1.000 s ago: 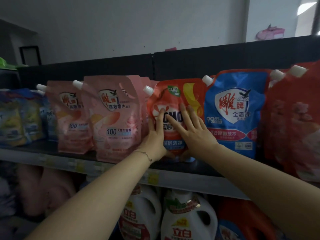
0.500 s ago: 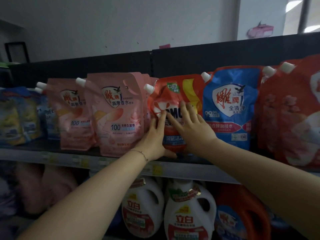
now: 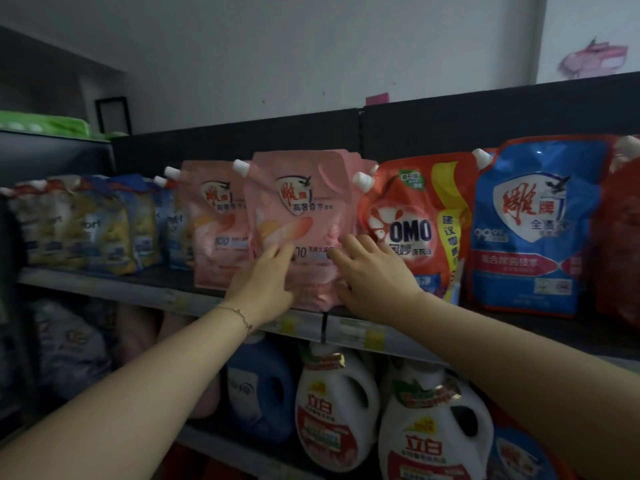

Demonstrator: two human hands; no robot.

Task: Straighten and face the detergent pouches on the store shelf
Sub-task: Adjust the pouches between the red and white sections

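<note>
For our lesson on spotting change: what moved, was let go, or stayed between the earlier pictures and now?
The left hand and right hand came off the red OMO pouch and moved left onto the front pink pouch, touching it. That pouch and the blue pouch stayed put.

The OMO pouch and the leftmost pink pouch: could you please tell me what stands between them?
The head view shows the front pink pouch there, with the left hand and right hand touching its face.

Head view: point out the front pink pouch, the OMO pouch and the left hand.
front pink pouch (image 3: 298,220): head view, middle of its front face.
OMO pouch (image 3: 412,232): head view, on the OMO lettering.
left hand (image 3: 263,282): head view, back of the hand.
</note>
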